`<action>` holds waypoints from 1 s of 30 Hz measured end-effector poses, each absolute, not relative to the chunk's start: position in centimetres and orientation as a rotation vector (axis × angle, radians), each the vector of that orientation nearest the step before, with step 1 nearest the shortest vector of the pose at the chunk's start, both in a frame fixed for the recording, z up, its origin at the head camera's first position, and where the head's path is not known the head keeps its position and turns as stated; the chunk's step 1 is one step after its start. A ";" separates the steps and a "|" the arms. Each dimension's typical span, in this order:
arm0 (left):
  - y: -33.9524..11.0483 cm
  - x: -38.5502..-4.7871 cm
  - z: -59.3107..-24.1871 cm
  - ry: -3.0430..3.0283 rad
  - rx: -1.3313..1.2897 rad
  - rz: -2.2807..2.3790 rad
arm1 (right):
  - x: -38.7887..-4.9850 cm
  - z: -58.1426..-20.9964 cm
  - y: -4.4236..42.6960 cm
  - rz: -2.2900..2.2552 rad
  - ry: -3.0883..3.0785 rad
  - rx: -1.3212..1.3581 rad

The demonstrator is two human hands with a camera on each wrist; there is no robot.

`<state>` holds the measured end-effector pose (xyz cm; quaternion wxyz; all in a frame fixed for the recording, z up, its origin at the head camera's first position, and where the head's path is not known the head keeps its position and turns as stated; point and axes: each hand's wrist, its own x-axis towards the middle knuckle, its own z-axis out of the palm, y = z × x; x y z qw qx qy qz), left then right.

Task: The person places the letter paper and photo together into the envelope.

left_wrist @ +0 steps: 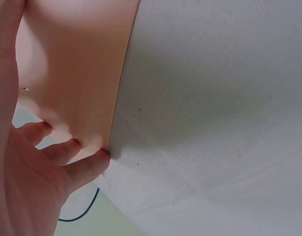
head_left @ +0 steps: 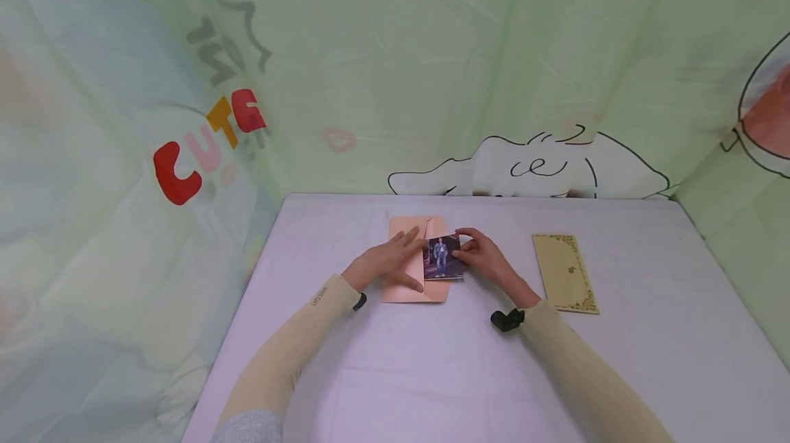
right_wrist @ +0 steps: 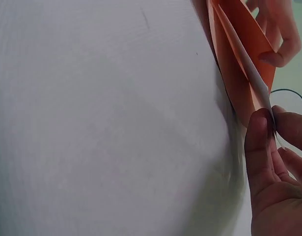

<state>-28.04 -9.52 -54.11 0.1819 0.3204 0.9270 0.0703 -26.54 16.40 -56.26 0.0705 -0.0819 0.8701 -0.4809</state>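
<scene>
A peach-pink envelope lies on the table with its opening facing right. On top of it rests my left hand, fingers and thumb spread across the paper. From the opening sticks out a dark photo of a standing figure, its left part hidden by the envelope. My right hand pinches the photo's right edge between thumb and fingers. In the right wrist view the envelope gapes, and the photo's pale back runs into it. The left wrist view shows fingertips touching the envelope's edge.
A tan card with ornate corners lies flat to the right of my right hand. A white cloth covers the table. Printed curtains hang behind and at the sides.
</scene>
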 end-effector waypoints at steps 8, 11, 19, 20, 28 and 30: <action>-9.6 -28.1 -54.0 2.616 0.899 0.211 | -26.6 -56.3 15.3 -1.349 2.670 -0.252; -9.6 -28.1 -53.9 2.614 0.901 0.202 | -26.6 -56.2 14.7 -1.329 2.677 -0.281; -9.8 -28.1 -54.0 2.612 0.926 0.193 | -26.8 -56.0 13.1 -1.276 2.694 -0.330; -9.8 -28.1 -54.0 2.613 0.928 0.194 | -26.8 -56.0 12.8 -1.262 2.689 -0.326; -9.8 -28.2 -54.1 2.600 0.929 0.206 | -26.9 -56.1 11.4 -1.156 2.667 -0.277; -9.8 -28.2 -54.1 2.600 0.925 0.202 | -26.9 -56.2 11.1 -1.153 2.678 -0.289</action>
